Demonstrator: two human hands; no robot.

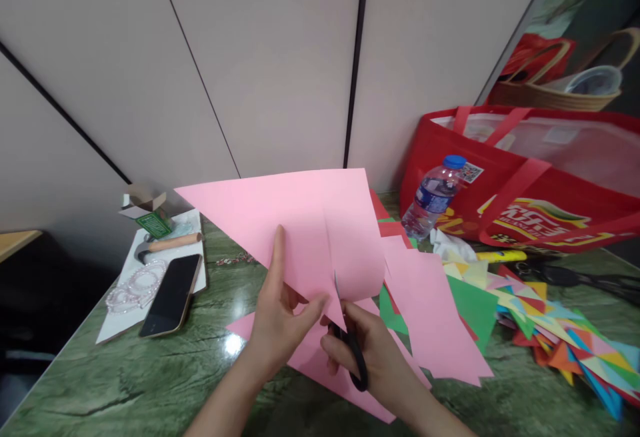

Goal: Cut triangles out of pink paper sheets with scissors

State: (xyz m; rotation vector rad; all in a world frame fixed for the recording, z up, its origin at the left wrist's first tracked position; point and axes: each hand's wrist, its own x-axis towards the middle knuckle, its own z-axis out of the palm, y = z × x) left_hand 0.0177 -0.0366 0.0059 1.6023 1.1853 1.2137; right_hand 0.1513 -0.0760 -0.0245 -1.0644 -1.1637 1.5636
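A pink paper sheet (295, 217) is raised above the table, with a slanted left edge and a cut running up from its lower side. My left hand (283, 313) grips it near the bottom, fingers behind and in front of the paper. In my right hand (370, 343) is a pair of scissors (356, 357) with black handles. Their blades sit in the cut, and the paper right of it curls outward. Below lie more pink paper pieces (345, 370), partly hidden by my hands. Pink sheets (425, 303) lie to the right over green and red paper.
On the right are a water bottle (433, 197), a red shopping bag (500, 177) and folded coloured paper pieces (565, 337). At left, a phone (173, 295), a small hammer (173, 243), beaded strands (137, 287) and an opened green box (153, 217) rest on or by a white board.
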